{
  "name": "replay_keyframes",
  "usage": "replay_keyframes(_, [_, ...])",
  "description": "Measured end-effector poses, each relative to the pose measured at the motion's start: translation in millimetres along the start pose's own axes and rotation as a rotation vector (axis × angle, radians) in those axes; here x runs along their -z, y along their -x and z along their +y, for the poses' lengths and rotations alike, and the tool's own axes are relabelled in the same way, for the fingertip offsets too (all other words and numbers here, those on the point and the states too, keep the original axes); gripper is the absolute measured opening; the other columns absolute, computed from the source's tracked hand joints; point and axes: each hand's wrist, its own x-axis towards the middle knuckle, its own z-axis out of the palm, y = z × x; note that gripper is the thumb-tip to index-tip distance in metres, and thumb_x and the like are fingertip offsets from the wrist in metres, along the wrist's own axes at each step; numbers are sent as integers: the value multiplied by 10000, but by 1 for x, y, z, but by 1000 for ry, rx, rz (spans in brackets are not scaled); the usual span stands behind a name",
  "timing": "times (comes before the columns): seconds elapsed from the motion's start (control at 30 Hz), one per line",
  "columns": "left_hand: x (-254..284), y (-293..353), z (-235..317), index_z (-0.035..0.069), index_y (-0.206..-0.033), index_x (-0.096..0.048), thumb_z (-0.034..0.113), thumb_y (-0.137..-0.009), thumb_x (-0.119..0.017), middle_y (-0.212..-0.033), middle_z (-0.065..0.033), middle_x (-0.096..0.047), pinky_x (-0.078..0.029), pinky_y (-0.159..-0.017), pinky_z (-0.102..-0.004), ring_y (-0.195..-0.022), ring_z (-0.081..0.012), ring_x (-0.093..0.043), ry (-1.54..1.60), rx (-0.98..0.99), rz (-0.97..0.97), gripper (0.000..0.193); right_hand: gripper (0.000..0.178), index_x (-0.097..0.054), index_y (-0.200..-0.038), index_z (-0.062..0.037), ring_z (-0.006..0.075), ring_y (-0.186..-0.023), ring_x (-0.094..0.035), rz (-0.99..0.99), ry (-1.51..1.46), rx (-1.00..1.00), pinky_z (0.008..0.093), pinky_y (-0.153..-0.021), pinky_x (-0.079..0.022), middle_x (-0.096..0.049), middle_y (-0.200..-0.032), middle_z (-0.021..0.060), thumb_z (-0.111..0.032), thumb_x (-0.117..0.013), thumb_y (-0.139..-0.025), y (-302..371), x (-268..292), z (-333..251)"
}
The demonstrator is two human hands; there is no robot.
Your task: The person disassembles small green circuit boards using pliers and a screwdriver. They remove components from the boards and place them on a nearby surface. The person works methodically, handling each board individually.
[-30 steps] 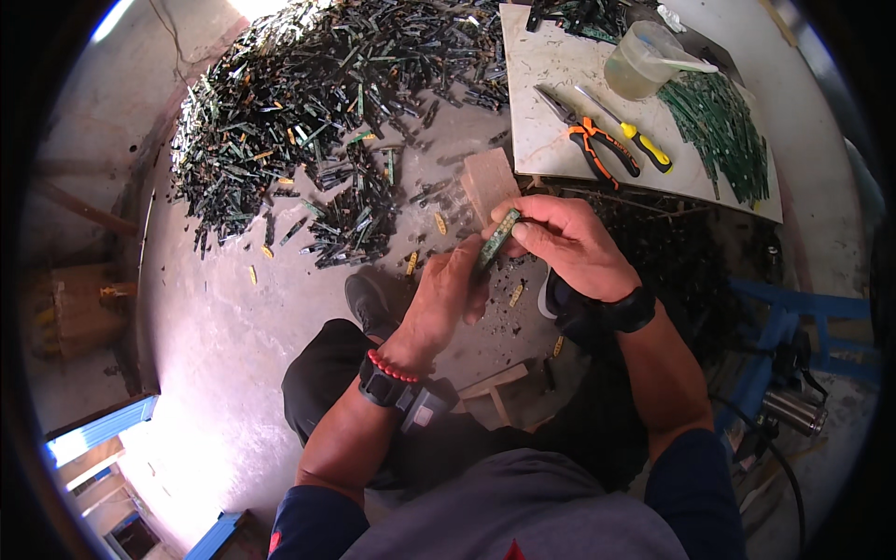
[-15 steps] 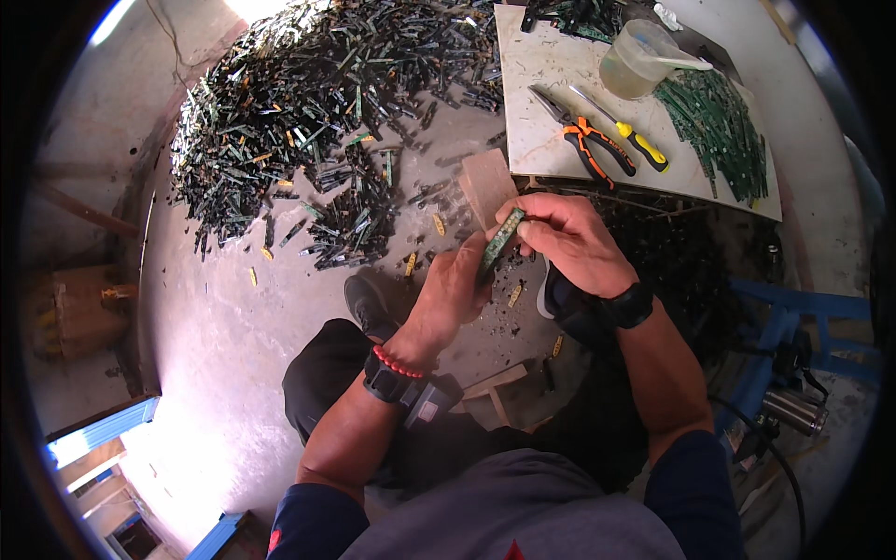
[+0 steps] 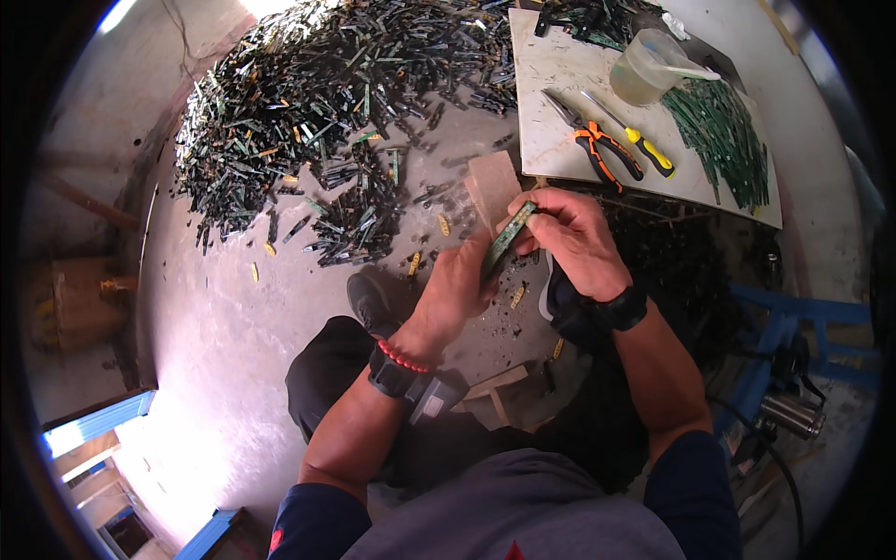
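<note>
Green strip (image 3: 511, 239) sits near frame centre, slanted, between both hands. Left hand (image 3: 459, 282) grip is closed round its lower end; right hand (image 3: 574, 245) grip pinches the upper end. Uneven twisting could snap it; a loose pinch could drop it on the floor (image 3: 280, 299) near the yellow pieces (image 3: 443, 224). Pliers (image 3: 590, 135) lie apart on the bench (image 3: 544, 154), upper right.

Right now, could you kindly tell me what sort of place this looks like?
Probably a workshop: a heap of black and green strips lies on the grey floor, and orange-black metal pliers and a yellow-black screwdriver rest on a white board.
</note>
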Motion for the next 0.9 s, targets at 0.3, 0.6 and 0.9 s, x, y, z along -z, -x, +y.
replay_keyframes(0.3, [2, 3, 19, 59, -724, -513, 426, -1007, -324, -530, -4, -427, -255, -395, -245, -405, -95, -334, 160, 180, 40, 500, 191, -600, -1037, 43, 171, -836, -664, -1, -149, 11, 274, -757, -544, -663, -931, 117, -60, -498, -912, 2, -7, -5])
replay_keyframes(0.6, [6, 6, 18, 41, -880, -580, 414, -1011, -345, -514, 29, -409, -219, -368, -226, -393, -67, -317, 111, 114, -7, 461, 205, -609, -1058, 9, 221, -993, -625, -201, -722, -44, 395, -887, -516, -646, -1048, 135, -78, -489, -916, 0, -6, 18])
replay_keyframes(0.9, [19, 16, 15, 95, -965, -569, 450, -983, -421, -612, 47, -388, -193, -394, -196, -454, -40, -284, 495, 145, -306, 385, 207, -578, -1045, -35, 244, -969, -618, -365, -814, -62, 442, -921, -464, -652, -1031, 146, -172, -519, -902, -1, -7, 25])
